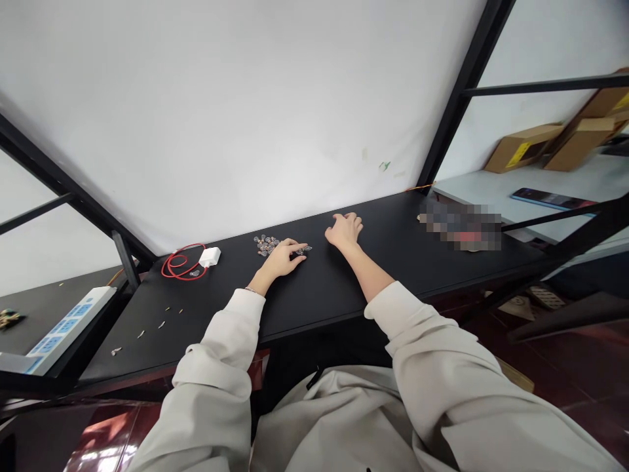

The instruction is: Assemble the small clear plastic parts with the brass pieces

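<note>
Both my hands rest on a black table [403, 255]. My left hand [284, 257] lies flat with fingers stretched out, its fingertips touching a small pile of several tiny clear and metal parts [268, 244]. My right hand [344, 229] sits a little to the right of the pile, palm down, fingers curled loosely under; nothing shows in it. Cream sleeves cover both forearms.
A white charger [210, 256] with a coiled red cable [181, 264] lies left of the pile. A few loose small parts [142, 334] are scattered at the near left. A white power strip [63, 328] sits on the left shelf. Cardboard boxes [525, 147] and a phone [550, 198] lie at right.
</note>
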A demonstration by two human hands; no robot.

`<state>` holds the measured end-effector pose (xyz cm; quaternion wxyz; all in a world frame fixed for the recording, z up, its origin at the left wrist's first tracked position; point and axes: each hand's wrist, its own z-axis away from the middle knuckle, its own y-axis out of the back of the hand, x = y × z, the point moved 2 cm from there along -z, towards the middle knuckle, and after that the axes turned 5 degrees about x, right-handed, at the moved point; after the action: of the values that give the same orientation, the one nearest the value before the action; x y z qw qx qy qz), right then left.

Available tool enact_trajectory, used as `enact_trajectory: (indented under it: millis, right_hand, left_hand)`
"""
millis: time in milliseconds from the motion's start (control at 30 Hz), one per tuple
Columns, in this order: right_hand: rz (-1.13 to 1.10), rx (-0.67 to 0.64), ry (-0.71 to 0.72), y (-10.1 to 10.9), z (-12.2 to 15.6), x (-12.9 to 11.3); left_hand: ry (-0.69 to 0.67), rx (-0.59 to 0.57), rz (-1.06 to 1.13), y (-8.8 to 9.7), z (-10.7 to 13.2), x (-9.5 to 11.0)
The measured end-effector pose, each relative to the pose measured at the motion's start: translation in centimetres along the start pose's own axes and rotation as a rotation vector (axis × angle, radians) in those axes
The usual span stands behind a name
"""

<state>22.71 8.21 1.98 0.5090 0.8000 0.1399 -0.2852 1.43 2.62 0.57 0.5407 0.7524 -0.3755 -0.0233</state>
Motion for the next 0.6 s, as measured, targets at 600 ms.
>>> enact_trajectory:
  millis: [600]
  right_hand:
    - [0.051,-0.168,-0.027,-1.7,-0.8,2.0]
  left_hand:
    - [-0.062,0.03,-0.118,-1.0,-0.4,0.8]
